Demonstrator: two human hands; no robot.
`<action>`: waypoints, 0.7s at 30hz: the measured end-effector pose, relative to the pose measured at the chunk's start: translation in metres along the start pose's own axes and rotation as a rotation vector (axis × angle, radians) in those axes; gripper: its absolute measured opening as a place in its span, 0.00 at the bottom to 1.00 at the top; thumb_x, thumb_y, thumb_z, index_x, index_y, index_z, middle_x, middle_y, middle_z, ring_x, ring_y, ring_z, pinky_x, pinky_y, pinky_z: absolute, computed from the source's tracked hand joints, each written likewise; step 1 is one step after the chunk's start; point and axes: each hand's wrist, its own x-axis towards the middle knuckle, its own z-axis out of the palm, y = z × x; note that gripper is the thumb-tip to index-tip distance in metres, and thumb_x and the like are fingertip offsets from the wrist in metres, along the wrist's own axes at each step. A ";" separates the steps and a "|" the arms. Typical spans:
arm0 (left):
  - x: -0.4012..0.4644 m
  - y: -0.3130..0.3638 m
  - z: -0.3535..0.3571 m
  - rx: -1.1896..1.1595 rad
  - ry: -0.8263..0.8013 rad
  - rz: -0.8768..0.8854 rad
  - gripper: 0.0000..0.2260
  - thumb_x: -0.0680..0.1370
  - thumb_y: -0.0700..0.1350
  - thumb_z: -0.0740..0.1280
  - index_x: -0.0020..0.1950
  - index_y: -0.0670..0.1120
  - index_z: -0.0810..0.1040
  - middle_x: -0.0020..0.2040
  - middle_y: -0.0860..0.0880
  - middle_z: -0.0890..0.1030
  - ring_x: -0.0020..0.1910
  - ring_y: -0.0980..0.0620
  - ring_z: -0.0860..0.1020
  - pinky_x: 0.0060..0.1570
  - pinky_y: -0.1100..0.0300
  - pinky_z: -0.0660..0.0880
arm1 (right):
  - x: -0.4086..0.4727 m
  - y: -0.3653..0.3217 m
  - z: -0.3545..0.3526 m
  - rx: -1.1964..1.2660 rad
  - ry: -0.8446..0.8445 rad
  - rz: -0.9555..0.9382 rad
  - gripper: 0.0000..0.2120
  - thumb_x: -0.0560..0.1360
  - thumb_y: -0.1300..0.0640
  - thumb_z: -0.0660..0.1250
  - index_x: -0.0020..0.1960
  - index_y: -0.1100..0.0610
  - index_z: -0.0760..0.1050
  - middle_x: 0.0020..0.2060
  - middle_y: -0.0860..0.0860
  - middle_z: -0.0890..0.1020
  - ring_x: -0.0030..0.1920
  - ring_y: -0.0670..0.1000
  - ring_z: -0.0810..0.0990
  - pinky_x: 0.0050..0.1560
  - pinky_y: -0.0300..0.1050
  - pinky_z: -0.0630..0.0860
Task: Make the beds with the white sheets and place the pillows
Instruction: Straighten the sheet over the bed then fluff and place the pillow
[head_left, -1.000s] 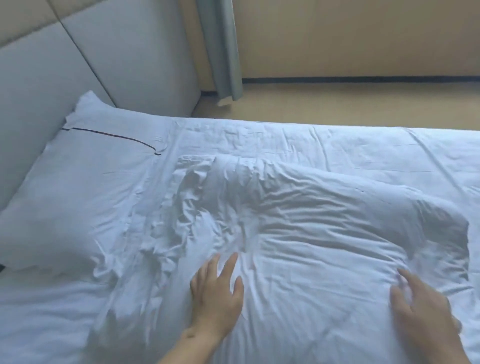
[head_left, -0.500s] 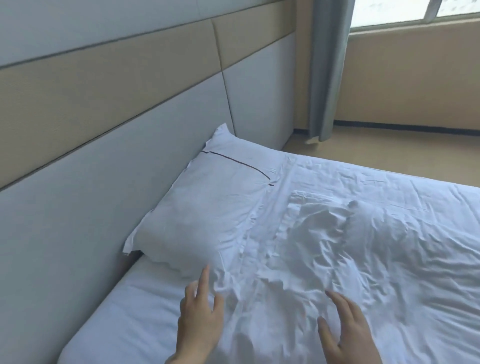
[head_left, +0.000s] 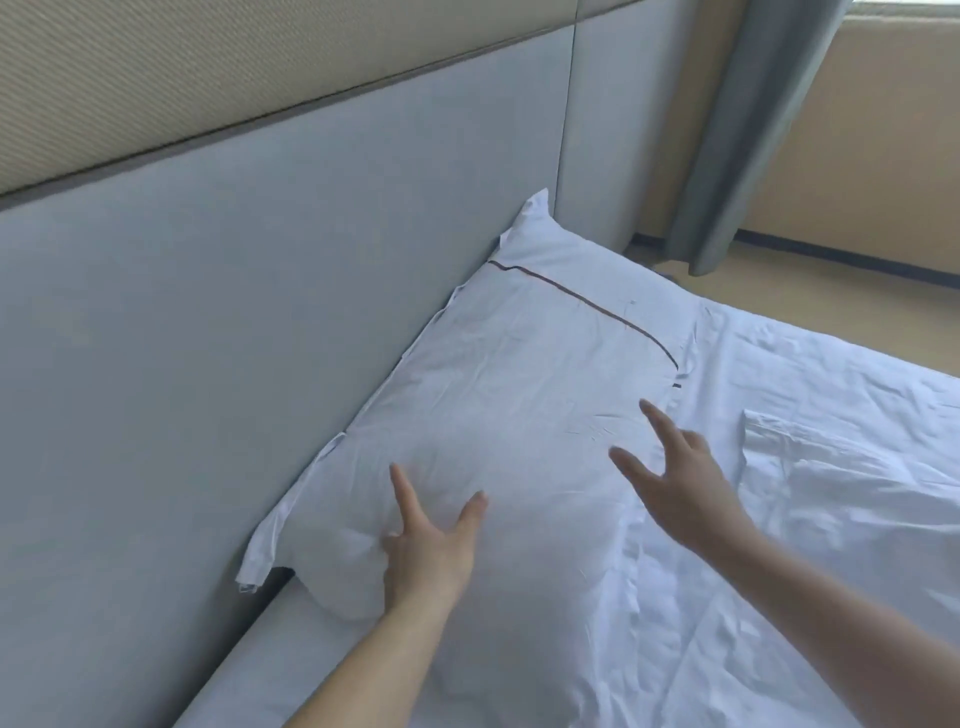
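A white pillow (head_left: 524, 395) with a thin dark stripe near its far end lies against the padded headboard (head_left: 249, 322). My left hand (head_left: 431, 551) rests on the pillow's near end with fingers spread. Over the pillow's right edge my right hand (head_left: 680, 478) hovers, also spread and holding nothing. A white sheet (head_left: 810, 395) covers the bed, and a second rumpled white pillow (head_left: 852, 499) lies on it to the right.
The grey and beige headboard panels run along the left. A grey curtain (head_left: 753, 135) hangs at the far right over a beige floor (head_left: 831, 306) and wall. A strip of bare sheet (head_left: 270, 670) shows beside the headboard at the bottom left.
My view has swung left toward the headboard. Both hands have left the rumpled pillow and moved onto the striped pillow by the headboard.
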 end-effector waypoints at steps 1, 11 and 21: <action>0.017 0.002 0.012 0.041 -0.032 -0.016 0.49 0.69 0.75 0.63 0.75 0.66 0.31 0.73 0.35 0.64 0.68 0.36 0.70 0.62 0.47 0.70 | 0.032 -0.013 0.008 -0.026 -0.017 0.022 0.37 0.75 0.34 0.63 0.79 0.39 0.51 0.70 0.54 0.66 0.61 0.55 0.75 0.56 0.47 0.70; 0.153 -0.008 0.080 0.294 0.126 0.190 0.35 0.77 0.65 0.61 0.78 0.66 0.43 0.68 0.38 0.66 0.66 0.37 0.71 0.59 0.46 0.71 | 0.196 -0.018 0.164 -0.278 0.052 0.136 0.41 0.68 0.27 0.63 0.74 0.37 0.49 0.68 0.62 0.65 0.69 0.66 0.63 0.67 0.64 0.62; 0.127 -0.034 0.050 -0.063 -0.014 0.345 0.26 0.78 0.51 0.68 0.76 0.60 0.66 0.65 0.49 0.80 0.65 0.44 0.76 0.57 0.57 0.70 | 0.136 -0.022 0.120 -0.139 0.041 -0.033 0.10 0.78 0.47 0.62 0.49 0.52 0.64 0.45 0.58 0.78 0.52 0.64 0.78 0.43 0.52 0.69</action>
